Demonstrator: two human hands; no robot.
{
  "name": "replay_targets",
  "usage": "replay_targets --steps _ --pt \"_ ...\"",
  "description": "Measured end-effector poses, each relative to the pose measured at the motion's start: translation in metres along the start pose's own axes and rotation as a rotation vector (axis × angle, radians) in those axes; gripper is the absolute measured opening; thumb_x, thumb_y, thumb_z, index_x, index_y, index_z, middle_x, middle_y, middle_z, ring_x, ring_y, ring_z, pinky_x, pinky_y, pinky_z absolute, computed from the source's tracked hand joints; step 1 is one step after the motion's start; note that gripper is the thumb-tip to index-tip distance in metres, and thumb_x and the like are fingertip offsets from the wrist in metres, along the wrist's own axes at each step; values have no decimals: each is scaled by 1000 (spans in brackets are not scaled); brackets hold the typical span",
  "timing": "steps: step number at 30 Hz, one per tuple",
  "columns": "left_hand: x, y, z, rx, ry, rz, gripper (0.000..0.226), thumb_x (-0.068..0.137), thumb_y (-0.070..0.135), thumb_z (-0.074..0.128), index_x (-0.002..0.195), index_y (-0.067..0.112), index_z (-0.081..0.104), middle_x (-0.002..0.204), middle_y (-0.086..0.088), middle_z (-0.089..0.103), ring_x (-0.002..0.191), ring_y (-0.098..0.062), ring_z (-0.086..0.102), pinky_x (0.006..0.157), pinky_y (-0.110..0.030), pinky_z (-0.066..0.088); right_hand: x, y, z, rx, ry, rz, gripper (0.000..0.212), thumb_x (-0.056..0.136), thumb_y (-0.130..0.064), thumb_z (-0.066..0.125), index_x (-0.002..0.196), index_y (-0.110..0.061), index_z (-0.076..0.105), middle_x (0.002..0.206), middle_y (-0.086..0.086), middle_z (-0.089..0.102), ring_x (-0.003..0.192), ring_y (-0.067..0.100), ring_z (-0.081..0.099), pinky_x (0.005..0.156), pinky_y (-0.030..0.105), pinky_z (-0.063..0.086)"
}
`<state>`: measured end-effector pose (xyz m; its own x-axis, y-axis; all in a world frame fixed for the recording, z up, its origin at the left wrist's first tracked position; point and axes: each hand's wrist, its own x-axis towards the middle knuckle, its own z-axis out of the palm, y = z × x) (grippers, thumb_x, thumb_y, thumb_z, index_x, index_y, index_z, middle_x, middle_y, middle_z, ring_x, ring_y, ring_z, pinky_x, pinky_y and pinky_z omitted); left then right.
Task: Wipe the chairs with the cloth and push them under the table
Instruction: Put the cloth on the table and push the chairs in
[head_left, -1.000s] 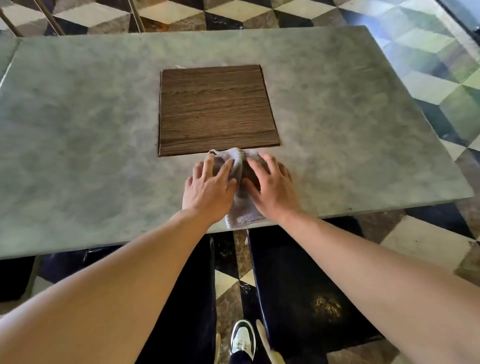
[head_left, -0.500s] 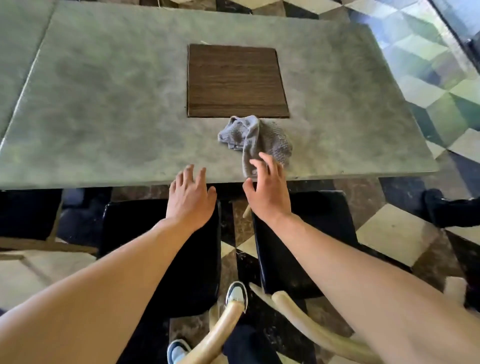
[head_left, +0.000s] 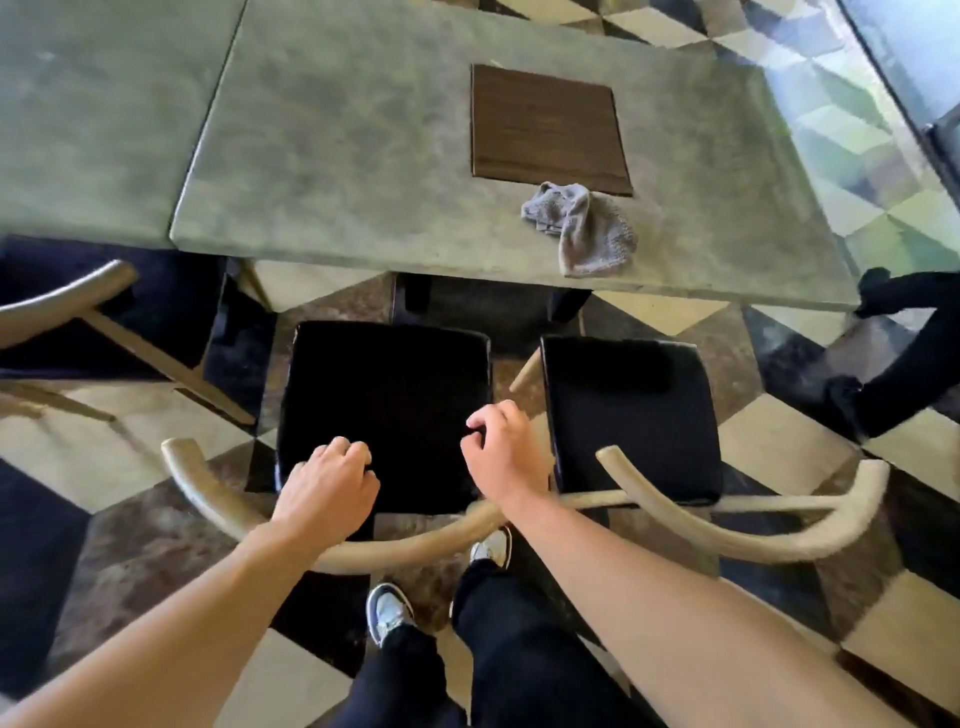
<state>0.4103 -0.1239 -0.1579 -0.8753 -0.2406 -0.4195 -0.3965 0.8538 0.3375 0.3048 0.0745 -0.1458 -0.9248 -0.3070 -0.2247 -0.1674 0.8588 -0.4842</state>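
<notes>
Hovering loosely curled, empty, both hands: left hand (head_left: 326, 488), right hand (head_left: 501, 452) over near chair (head_left: 384, 395). Curved backrest (head_left: 405, 553) below wrists looks stiff, prob. best grip pt; cloth (head_left: 584, 228) soft, light, on tabletop (head_left: 337, 156) beyond.

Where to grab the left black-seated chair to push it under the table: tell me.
Grip the curved wooden backrest of the chair, one hand either side of its middle, from behind. The rail faces the person, and the seat already points at the table.

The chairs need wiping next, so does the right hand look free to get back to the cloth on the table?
Probably yes. The right hand holds nothing and hovers over the left chair's seat; the cloth lies uncovered near the table's front edge, nothing between.
</notes>
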Motion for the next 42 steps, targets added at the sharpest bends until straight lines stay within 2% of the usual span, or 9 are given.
replay_targets --steps 4,8,14,16,25,29,33,37,42 --pt "-44 -42 2 164 -105 -105 16 95 31 48 95 20 60 96 1 54 101 -24 55 85 -37 45 -28 26 9 -183 39 81 9 89 -22 65 95 -16 68 107 5 63 104 26 58 89 37 46" --pt "-65 -65 -2 244 16 -173 20 93 28 55 107 18 65 108 -4 60 109 -27 56 95 -39 45 -38 46 12 -114 38 281 19 86 -28 74 90 -14 62 105 9 60 103 32 59 86 39 48" --pt "-52 -68 -18 -104 169 -573 35 95 19 61 125 1 56 122 -21 48 105 -38 53 83 -50 54 -29 45 20 165 16 676 58 83 -35 79 121 -11 41 127 16 49 102 36 63 80 43 54" --pt "-44 -76 -19 -286 215 -728 51 92 17 69 136 2 48 124 -19 46 96 -32 57 73 -41 57 -26 44 25 277 51 738 56 85 -31 76 119 -16 35 129 15 47 95 33 60 73 39 50" --pt "12 -114 -20 -744 363 -1191 73 84 12 75 143 11 32 133 -15 52 112 -31 61 79 -36 56 -2 43 39 950 299 1137 49 89 -12 69 126 -18 37 108 8 61 82 17 73 75 31 60" --pt "40 -128 -23 -828 295 -1284 56 93 19 64 142 7 40 125 -7 60 105 -28 64 92 -40 56 16 44 50 863 316 1251 23 91 -22 67 108 -8 63 83 4 72 70 14 70 83 37 61" --pt "52 -136 -23 -934 310 -1323 25 92 27 61 110 10 66 83 -7 66 79 -26 69 71 -32 53 22 52 56 740 380 1336 28 89 -35 70 100 -10 67 82 5 72 62 15 67 60 31 57" --pt "59 -140 -23 -982 346 -1359 24 90 33 69 100 12 70 74 -8 67 53 -21 59 53 -28 49 28 42 61 556 394 1333 29 87 -38 70 94 -10 62 95 13 73 88 32 72 86 51 59" --pt "63 -138 -33 -979 356 -1355 17 90 26 60 98 12 68 72 -6 62 52 -19 54 49 -25 41 33 30 50 567 398 1325 35 87 -36 71 108 -9 66 103 14 73 93 32 72 88 52 59"
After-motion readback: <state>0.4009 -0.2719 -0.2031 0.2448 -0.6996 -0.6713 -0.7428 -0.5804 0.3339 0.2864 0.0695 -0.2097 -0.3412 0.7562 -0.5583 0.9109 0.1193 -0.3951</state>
